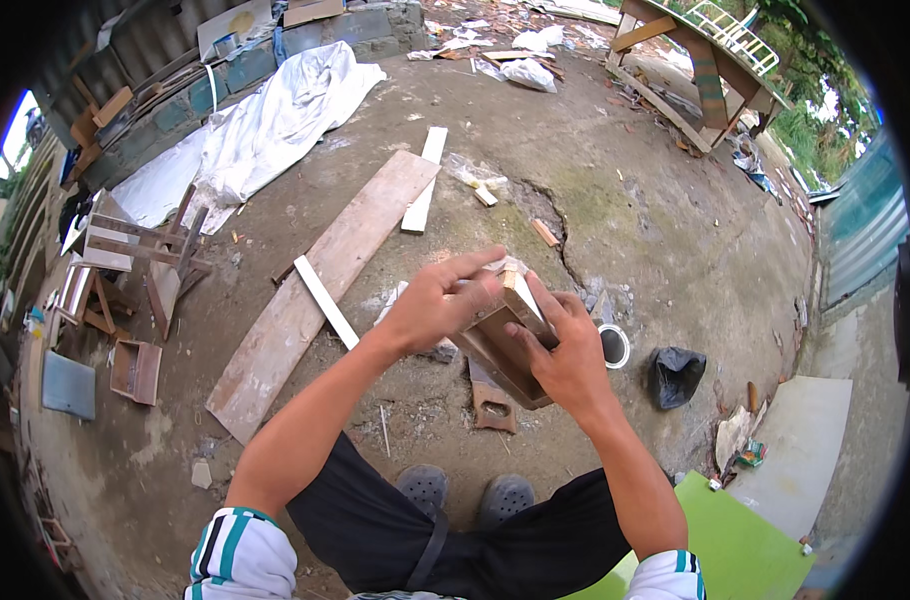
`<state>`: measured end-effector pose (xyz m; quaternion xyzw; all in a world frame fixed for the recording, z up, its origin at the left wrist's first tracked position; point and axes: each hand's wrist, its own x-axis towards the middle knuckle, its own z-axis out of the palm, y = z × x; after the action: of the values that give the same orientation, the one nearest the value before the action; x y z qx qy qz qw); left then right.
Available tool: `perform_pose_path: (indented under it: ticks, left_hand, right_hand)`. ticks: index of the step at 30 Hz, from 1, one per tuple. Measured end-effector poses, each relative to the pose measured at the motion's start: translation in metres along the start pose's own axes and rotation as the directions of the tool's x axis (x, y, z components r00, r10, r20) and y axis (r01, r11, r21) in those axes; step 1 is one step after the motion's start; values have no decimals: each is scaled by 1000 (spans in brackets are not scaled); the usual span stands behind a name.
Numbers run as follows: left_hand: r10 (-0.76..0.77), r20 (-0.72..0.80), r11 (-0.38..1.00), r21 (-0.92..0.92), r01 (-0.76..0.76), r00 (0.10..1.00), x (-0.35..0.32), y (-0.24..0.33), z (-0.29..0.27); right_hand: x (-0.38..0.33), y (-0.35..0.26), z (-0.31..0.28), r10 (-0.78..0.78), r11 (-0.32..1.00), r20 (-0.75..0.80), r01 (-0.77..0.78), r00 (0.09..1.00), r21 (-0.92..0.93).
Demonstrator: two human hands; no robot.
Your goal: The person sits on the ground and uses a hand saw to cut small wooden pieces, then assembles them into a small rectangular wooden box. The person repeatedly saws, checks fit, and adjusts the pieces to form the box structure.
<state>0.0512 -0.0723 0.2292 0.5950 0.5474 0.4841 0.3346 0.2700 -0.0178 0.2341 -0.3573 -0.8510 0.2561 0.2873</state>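
Observation:
Both hands are at a small wooden box (500,350), brown inside with a pale upper edge, held tilted in front of my knees. My right hand (570,350) grips its right side, thumb on the inner face and fingers along the outside. My left hand (445,305) is closed at its far left end, slightly blurred. Under the left fingertips shows something whitish that I cannot make out. Directly below the box, a handsaw (495,410) lies on the ground, its wooden handle toward me and its blade partly hidden.
A long plank (325,285) lies to the left with white strips (325,300) by it. A white tarp (265,130), stacked wood pieces (140,250) and a small open box (135,372) are farther left. At right are a round container (613,346), a black bucket (677,377) and a green board (715,540).

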Motion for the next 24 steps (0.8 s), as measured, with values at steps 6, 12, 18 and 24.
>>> perform_pose_path:
  ticks: [6,12,18,24]
  left_hand:
    - [114,-22,962,254,-105,993,-5,-5,20]
    - [287,-87,952,138,-274,954,-1,-15,12]
    - [-197,-122,923,-358,142,973,11,-12,-5]
    - [-399,110,791,-461,402,910,12,-13,-13]
  right_hand:
    - [1,10,9,-8,1000,23,8,1000,1]
    - [3,8,17,-19,996,13,17,1000,87]
    - [8,-1,15,-9,969,38,-1,999,248]
    - [4,1,18,30,922,103,-68,994,381]
